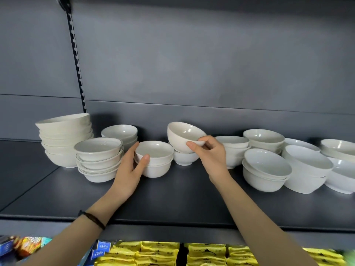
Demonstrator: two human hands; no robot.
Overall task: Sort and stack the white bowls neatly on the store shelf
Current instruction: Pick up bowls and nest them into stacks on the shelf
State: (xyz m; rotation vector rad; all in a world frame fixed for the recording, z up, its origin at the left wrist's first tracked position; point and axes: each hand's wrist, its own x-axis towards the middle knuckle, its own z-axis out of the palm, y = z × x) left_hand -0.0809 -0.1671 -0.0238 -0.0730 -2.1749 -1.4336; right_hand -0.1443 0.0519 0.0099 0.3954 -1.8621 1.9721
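The left hand (132, 166) is spread around a short stack of two small bowls (153, 160) standing on the dark shelf (172, 198) — thumb on the near rim, fingers behind. The right hand (209, 152) pinches the rim of a tilted white bowl (182, 135), held above another bowl — glossy, plain, unchipped.

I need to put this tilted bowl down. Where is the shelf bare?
Bare shelf runs along the front edge, before the bowl stacks, and at far left beside the tall stack. The back row, from the tall stack to the right-end bowls, is crowded.
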